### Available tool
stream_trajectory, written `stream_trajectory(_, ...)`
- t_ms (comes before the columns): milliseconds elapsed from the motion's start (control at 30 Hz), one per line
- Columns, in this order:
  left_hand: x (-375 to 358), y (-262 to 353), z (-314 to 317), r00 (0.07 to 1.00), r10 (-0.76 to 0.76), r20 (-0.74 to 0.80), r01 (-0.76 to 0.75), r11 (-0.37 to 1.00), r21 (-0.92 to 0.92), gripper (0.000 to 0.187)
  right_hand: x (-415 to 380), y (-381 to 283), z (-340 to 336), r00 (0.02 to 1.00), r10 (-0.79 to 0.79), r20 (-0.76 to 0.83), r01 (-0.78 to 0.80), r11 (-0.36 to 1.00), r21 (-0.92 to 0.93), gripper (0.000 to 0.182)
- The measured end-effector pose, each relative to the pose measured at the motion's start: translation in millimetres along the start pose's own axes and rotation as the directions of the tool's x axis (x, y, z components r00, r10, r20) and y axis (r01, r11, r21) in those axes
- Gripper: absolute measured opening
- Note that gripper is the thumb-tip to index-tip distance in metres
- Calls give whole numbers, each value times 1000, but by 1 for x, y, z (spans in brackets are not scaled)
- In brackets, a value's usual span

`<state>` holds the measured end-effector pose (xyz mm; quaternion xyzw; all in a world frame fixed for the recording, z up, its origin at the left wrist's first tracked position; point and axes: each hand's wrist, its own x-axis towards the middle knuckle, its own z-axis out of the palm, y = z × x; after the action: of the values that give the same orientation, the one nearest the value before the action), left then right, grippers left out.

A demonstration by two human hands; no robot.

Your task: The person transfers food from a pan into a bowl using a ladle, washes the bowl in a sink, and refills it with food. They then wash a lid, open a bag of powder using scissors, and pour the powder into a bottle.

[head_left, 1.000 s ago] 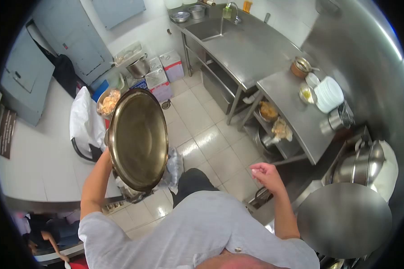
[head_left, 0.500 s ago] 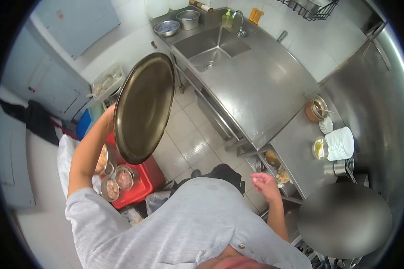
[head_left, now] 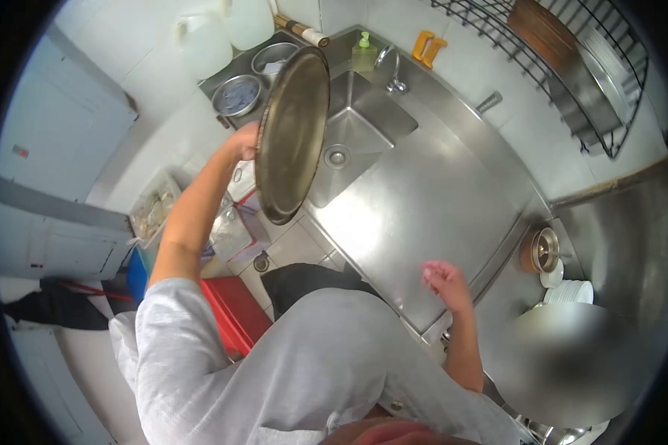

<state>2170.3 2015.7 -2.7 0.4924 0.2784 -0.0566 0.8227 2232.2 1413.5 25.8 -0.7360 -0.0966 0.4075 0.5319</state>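
The left hand (head_left: pixel 248 141) grips a metal pan (head_left: pixel 293 137); the right hand (head_left: pixel 448 285) (fingers loosely curled) is empty.

White plates (head_left: pixel 569 292) sit stacked; two pale jugs (head_left: pixel 202 47) stand together; a soap bottle (head_left: pixel 364 56) is near the tap (head_left: pixel 397 86).

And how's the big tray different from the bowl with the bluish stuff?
The tray is tipped up on its side in the left hand; the bowl sits on the counter. The tray looks brownish and bigger; the bowl, silvery and smaller. Both have a rim.
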Motion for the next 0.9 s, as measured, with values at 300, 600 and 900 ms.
stream_trajectory(300,279,-74,-60,984,-180,10,179,980,84,5,85,-52,45,946,114,-303,-112,993,24,22)
stream_trajectory(600,343,-138,-56,880,-460,119,455,888,68,37,110,-102,140,843,291,-453,-215,953,214,26)
stream_trajectory(900,359,-160,-76,881,-472,35,473,881,-31,41,141,-115,182,836,357,-416,-270,929,255,26)
